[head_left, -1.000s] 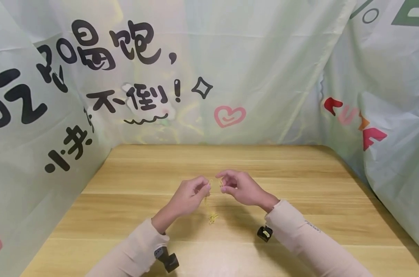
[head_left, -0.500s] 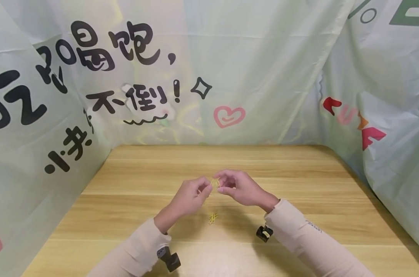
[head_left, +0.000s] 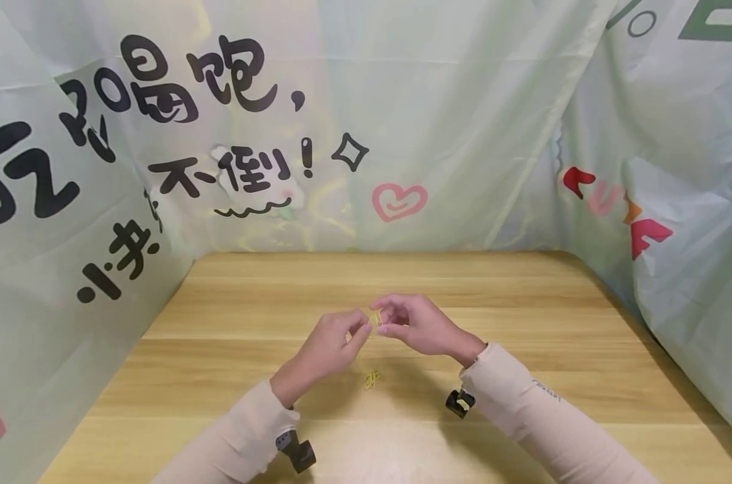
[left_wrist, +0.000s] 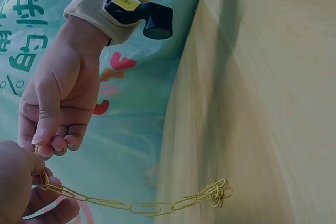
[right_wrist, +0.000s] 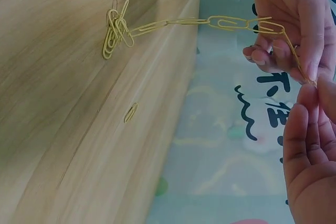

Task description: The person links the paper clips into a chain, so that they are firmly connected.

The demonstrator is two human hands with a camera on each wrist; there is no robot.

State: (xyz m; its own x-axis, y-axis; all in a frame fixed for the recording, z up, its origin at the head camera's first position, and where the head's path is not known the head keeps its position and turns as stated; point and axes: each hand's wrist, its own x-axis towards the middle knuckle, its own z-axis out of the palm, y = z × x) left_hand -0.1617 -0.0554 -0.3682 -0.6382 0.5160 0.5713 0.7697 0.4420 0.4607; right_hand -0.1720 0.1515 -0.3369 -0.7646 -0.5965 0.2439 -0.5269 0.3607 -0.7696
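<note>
My left hand (head_left: 329, 341) pinches the upper end of a yellow paper clip chain (left_wrist: 149, 208). From its fingers the chain runs down to a tangled heap of linked clips (head_left: 372, 380) on the table. Facing it, my right hand (head_left: 423, 326) pinches a yellow paper clip (left_wrist: 36, 148) between thumb and finger. The fingertips of both hands meet around that clip, so whether it is hooked to the chain is hidden. In the right wrist view, the left hand (right_wrist: 296, 24) is above and the right hand (right_wrist: 310, 150) below.
A single loose paper clip (right_wrist: 131, 113) lies on the wooden table (head_left: 232, 376), apart from the heap. Pale printed cloth (head_left: 462, 148) hangs behind the table and along both sides. Each sleeve carries a black wrist camera (head_left: 296, 452).
My hands have come together: the right moved left with its clip and the left shifted slightly right, closing the gap between their fingertips. The heap of clips stays on the table.
</note>
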